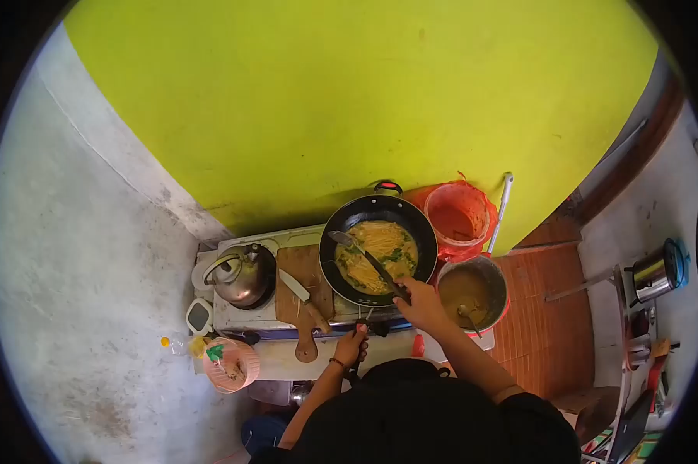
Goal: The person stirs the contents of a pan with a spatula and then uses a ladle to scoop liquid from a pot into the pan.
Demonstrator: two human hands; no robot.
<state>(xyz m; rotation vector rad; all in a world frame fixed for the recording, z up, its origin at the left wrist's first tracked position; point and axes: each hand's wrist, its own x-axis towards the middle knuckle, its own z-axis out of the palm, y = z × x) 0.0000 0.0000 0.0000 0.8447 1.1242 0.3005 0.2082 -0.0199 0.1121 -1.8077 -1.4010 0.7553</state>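
A black wok (pixel 331 271) stands on the stove, holding a yellow, egg-like mixture (pixel 376 236) with pale thin strands and green leaves. My right hand (pixel 424 308), at the pan's lower right rim, is closed round the dark handle of a spatula (pixel 378 267). The spatula's blade lies across the food toward the upper left. Below the wok, my left hand (pixel 350 346) is closed round the wok's long handle (pixel 362 326), which is partly hidden by the fingers.
Left of the wok are a cutting board (pixel 291 263) with a knife (pixel 295 288) on it, and a metal kettle (pixel 244 282). To the right stand a red-lined bucket (pixel 488 209) and a pot of brownish liquid (pixel 472 290) with a ladle. A pink basket (pixel 244 375) sits lower left.
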